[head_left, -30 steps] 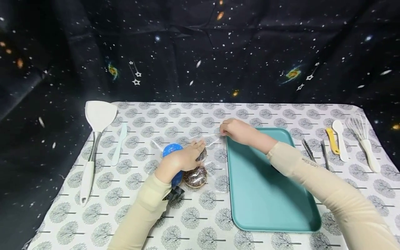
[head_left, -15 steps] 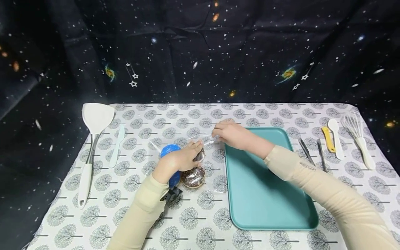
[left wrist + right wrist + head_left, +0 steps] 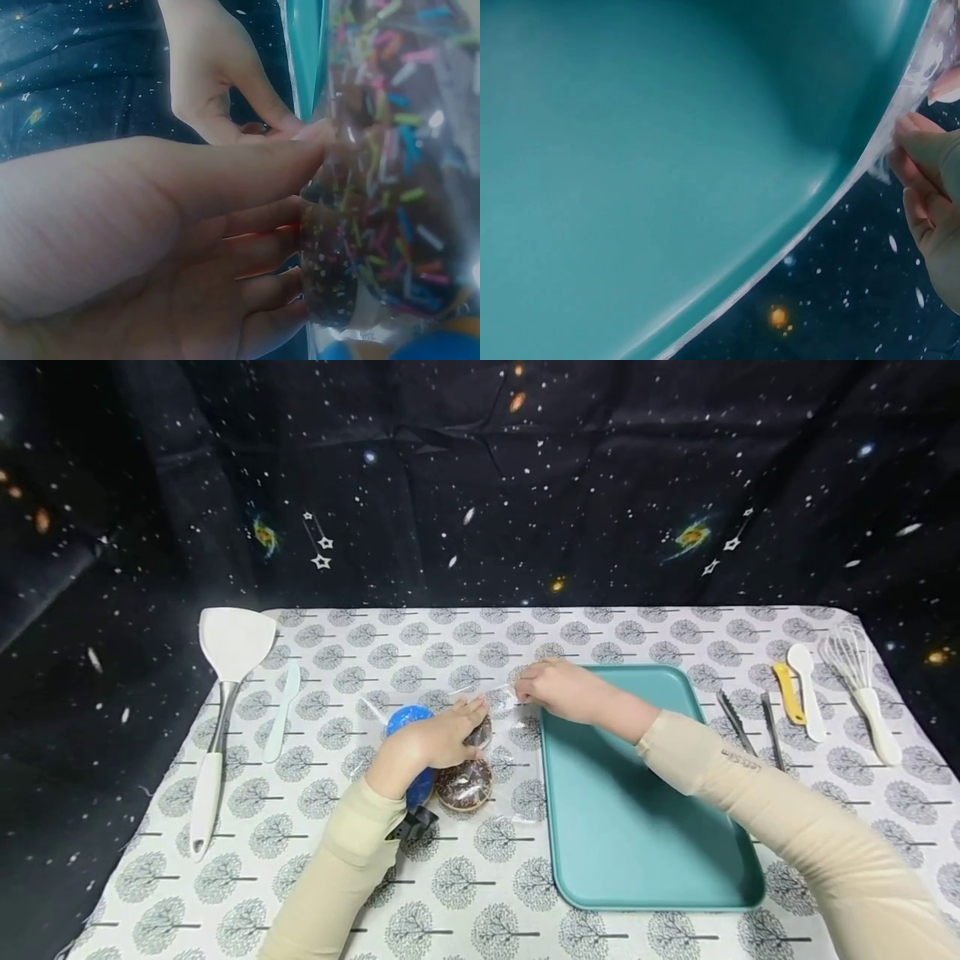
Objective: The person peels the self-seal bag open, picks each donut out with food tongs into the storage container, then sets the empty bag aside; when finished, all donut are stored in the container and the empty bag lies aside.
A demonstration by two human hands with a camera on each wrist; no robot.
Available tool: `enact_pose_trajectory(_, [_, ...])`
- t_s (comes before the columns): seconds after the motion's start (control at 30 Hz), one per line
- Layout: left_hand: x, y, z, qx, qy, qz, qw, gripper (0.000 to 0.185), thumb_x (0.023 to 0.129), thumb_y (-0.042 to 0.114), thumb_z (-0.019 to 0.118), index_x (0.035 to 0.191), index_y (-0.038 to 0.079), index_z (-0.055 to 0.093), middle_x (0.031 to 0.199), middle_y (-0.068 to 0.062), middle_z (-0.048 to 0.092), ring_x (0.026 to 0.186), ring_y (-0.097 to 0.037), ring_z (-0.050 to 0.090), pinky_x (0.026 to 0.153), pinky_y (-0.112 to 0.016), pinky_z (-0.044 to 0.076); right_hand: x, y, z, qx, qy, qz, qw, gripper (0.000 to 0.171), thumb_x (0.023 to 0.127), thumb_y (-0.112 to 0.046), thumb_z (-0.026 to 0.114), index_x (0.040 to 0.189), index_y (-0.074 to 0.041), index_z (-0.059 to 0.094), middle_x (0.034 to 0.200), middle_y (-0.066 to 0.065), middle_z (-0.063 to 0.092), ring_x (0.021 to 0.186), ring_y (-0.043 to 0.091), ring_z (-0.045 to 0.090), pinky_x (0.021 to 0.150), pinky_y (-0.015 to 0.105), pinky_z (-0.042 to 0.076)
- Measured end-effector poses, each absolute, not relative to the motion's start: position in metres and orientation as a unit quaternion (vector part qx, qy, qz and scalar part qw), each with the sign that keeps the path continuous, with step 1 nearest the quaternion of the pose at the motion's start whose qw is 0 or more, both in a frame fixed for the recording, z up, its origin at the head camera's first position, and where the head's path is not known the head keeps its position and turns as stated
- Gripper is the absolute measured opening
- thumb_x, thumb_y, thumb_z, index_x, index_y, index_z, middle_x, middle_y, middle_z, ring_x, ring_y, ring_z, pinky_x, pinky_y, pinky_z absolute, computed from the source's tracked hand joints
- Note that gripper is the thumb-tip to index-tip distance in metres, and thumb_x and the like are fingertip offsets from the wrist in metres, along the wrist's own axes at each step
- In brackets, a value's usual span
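One line of small dark lettering [image 3: 741, 760] stands on the right sleeve [image 3: 802, 828], just above the cuff. The characters are blurred and slanted; no word is legible with certainty.

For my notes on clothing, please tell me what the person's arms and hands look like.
The left sleeve and right sleeve are long and cream-coloured; small dark lettering runs near the right cuff. A small black object shows at the left cuff. The left hand and right hand wear no gloves.
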State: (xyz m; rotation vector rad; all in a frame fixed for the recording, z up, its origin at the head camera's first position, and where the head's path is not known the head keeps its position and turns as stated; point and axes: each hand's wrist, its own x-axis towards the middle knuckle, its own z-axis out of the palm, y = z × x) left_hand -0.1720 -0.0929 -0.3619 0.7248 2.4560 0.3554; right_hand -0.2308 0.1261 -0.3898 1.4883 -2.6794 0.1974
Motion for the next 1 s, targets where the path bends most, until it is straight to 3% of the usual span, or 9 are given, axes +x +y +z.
enact_pose_trajectory(0.27, [-0.174,-0.093,-0.362,0.260,0.916,0.132,0.276,0.070,0.094,0.022,0.055,0.148,0.001,0.015,0.156,-0.012,0.007,0.143,-0.032,0.003,0.115,-0.045,0.009,-0.233,0.144,-0.387,0.493,-0.866,0.069,0.052,0.005,0.085,-0.011,0.066,0.087,-0.015,0.065,0.090,-0.003,0.068,0.091,0.016,0.061,0.092,0.036,0.047])
enact_pose_trajectory(0.57, [-0.176,-0.095,-0.363,0.248,0.920,0.127,0.274,0.071,0.095,0.024,0.053,0.148,0.002,0.012,0.156,-0.011,0.005,0.143,-0.032,0.003,0.115,-0.045,0.009,-0.225,0.132,-0.390,0.507,-0.857,0.069,0.063,0.021,0.081,-0.016,0.072,0.100,-0.012,0.064,0.101,0.000,0.066,0.098,0.019,0.060,0.096,0.037,0.045])
enact_pose_trajectory(1.0, [-0.178,-0.092,-0.365,0.252,0.922,0.110,0.273,0.070,0.096,0.026,0.052,0.148,0.002,0.012,0.156,-0.011,0.005,0.143,-0.031,0.003,0.116,-0.044,0.010,-0.215,0.124,-0.397,0.530,-0.843,0.075,0.046,0.002,0.086,-0.014,0.065,0.088,-0.016,0.066,0.088,-0.005,0.067,0.086,0.012,0.059,0.084,0.029,0.049])
